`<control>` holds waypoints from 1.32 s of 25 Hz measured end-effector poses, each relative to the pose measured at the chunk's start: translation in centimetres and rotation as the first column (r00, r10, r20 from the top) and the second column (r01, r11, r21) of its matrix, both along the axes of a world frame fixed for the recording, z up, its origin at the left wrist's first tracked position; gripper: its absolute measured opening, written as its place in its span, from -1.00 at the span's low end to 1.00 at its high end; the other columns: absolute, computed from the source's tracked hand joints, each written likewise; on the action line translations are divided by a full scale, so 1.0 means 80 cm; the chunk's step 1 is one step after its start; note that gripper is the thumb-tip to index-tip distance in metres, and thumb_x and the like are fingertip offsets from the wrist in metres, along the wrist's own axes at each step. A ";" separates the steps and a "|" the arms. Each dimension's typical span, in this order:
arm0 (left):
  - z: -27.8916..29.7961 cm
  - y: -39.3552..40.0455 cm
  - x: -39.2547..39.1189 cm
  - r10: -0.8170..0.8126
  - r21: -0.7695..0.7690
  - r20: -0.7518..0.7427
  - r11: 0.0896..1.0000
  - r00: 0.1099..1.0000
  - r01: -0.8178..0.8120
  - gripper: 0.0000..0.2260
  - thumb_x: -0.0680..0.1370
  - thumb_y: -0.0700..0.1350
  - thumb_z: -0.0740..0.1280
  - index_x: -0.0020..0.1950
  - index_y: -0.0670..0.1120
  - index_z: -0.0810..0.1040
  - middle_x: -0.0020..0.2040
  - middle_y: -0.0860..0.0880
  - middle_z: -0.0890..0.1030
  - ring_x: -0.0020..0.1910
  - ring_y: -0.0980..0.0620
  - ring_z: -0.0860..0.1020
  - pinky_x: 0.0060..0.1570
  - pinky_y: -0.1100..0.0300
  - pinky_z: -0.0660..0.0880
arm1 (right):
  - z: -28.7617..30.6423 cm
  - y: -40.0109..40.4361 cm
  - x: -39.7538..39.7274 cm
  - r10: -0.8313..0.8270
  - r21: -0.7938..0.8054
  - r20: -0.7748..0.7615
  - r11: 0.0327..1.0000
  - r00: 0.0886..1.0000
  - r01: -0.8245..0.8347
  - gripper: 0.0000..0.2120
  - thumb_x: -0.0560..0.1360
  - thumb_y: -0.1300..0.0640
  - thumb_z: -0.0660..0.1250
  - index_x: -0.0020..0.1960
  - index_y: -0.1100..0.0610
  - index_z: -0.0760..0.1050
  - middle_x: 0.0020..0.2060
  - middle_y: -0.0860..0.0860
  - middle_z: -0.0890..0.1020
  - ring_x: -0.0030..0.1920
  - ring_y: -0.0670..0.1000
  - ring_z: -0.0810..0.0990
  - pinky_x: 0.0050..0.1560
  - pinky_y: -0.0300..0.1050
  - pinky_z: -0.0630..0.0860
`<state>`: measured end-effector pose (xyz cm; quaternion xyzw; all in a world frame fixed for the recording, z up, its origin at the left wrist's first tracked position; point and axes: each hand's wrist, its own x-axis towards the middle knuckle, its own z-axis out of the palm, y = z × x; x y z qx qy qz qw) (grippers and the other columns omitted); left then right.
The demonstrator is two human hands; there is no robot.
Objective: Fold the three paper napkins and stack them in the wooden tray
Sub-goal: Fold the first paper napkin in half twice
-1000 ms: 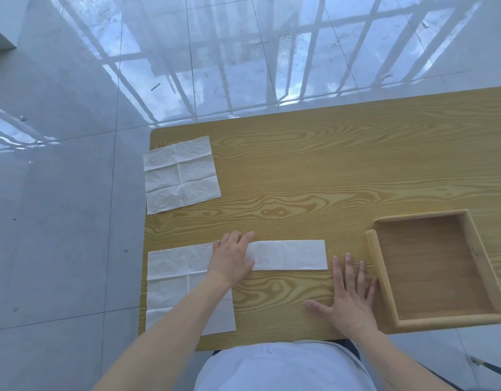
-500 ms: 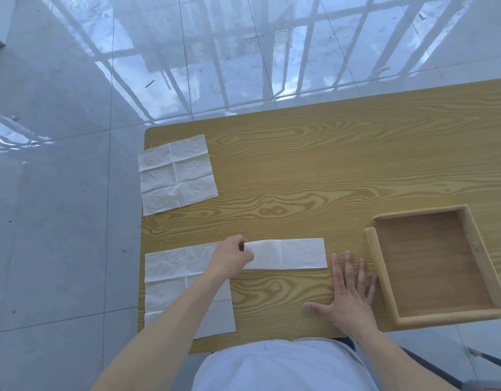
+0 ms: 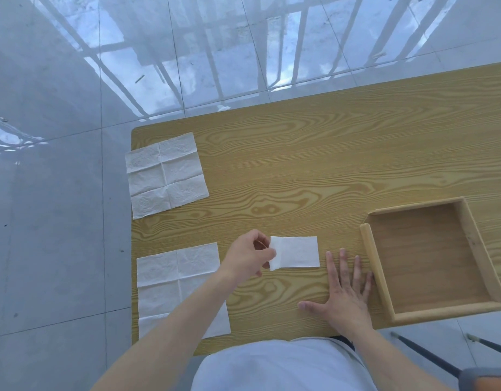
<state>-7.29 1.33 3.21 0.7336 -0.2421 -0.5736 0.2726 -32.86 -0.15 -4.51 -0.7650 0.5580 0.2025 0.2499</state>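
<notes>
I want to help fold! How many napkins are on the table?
3. One unfolded napkin at the far left corner, one unfolded napkin at the near left edge partly under the arm, one folded napkin pinched by the left hand.

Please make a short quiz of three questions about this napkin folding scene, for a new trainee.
1. True or false: the wooden tray already holds a napkin.
2. How many napkins lie fully unfolded on the table?
3. The left hand pinches: A) the folded napkin, B) the tray, C) nothing.

Key: 1 false, it is empty. 2 two: the far napkin and the near napkin. 3 A; the right hand lies flat on the table.
</notes>
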 end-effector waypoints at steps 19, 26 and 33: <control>-0.053 0.013 -0.052 -0.434 -0.067 0.795 0.632 0.424 0.772 -0.62 0.56 0.12 0.25 0.32 0.00 0.44 0.22 0.00 0.53 0.17 -0.03 0.49 0.09 0.06 0.49 | -0.001 0.003 -0.001 -0.036 -0.016 0.035 0.999 0.999 0.037 0.27 0.06 -0.73 0.02 0.57 -0.11 -0.28 0.57 -0.06 -0.31 0.54 0.15 -0.36 0.44 0.22 -0.44; -0.076 0.053 -0.061 -0.647 0.230 0.750 0.451 0.139 0.862 -0.37 0.61 0.22 0.04 0.59 -0.05 -0.01 0.61 -0.11 0.03 0.57 -0.15 0.01 0.51 -0.21 -0.06 | -0.001 0.002 -0.001 -0.016 -0.026 0.008 1.000 1.000 0.016 0.25 0.08 -0.72 0.00 0.55 -0.12 -0.34 0.55 -0.06 -0.37 0.52 0.14 -0.42 0.42 0.22 -0.48; -0.076 0.027 -0.033 -0.608 0.264 0.774 0.564 0.177 0.783 -0.40 0.62 0.19 0.01 0.58 -0.01 -0.07 0.61 -0.04 -0.01 0.57 -0.11 -0.03 0.52 -0.17 -0.02 | 0.001 0.001 0.001 -0.011 -0.035 -0.010 0.999 1.000 0.011 0.26 0.07 -0.74 -0.05 0.55 -0.12 -0.36 0.55 -0.07 -0.38 0.52 0.14 -0.43 0.40 0.17 -0.56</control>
